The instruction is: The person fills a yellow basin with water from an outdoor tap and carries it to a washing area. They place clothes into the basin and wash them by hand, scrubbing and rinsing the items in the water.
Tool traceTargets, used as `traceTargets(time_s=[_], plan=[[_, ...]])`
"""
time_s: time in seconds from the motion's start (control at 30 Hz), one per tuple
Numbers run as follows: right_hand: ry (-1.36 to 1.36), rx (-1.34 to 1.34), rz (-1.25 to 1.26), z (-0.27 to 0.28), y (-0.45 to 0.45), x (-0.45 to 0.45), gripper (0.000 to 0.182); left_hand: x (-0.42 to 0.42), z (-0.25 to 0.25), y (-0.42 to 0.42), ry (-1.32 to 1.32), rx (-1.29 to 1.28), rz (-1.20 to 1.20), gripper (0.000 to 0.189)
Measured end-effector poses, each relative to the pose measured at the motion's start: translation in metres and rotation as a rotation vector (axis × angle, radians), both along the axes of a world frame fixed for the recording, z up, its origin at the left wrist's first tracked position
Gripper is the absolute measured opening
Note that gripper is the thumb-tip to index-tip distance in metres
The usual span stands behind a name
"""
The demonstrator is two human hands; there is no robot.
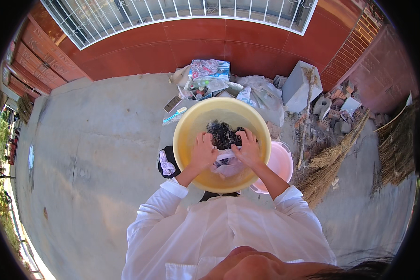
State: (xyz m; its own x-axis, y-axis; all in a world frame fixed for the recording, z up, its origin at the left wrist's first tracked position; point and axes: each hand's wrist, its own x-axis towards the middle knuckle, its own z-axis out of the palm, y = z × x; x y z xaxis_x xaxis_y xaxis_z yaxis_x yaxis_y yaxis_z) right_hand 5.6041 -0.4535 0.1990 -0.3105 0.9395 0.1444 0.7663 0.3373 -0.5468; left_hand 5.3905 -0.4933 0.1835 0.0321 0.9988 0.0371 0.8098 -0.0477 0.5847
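Observation:
In front of me is a round yellow plastic basin (186,119) holding water and wet cloth. Inside it, a black patterned cloth (224,134) lies beyond a pale, whitish cloth (227,168). My left hand (203,151) grips the left end of the pale cloth's edge, its fingers spread beside the black cloth. On the other side, my right hand (246,148) pinches the same edge with the thumb, and its fingers reach over the black cloth. The fingertips are partly hidden by fabric, and whether the two cloths are one garment is unclear.
A pink basin (280,162) stands to the right, partly under the yellow one. Left lie a blue-handled brush (175,115) and a black bundle with lilac cloth (167,164). Bagged bottles (199,89) sit beyond. A straw broom (330,161) and brick rubble (336,105) are at right.

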Motion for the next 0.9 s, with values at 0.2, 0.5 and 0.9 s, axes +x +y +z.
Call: traceTargets(time_s=[0.2, 0.5, 0.9], plan=[[-0.290, -0.195, 0.019, -0.033, 0.007, -0.049, 0.053, 0.041, -0.019, 0.007, 0.298, -0.189, 0.017, 0.071], [-0.307, -0.123, 0.035, -0.117, 0.066, -0.055, 0.029, 0.034, -0.079, 0.058, 0.139, -0.290, 0.038, 0.033], [-0.146, -0.292, -0.043, -0.070, 0.083, -0.058, 0.048, 0.018, -0.068, 0.074, -0.086, -0.040, 0.288, 0.030]])
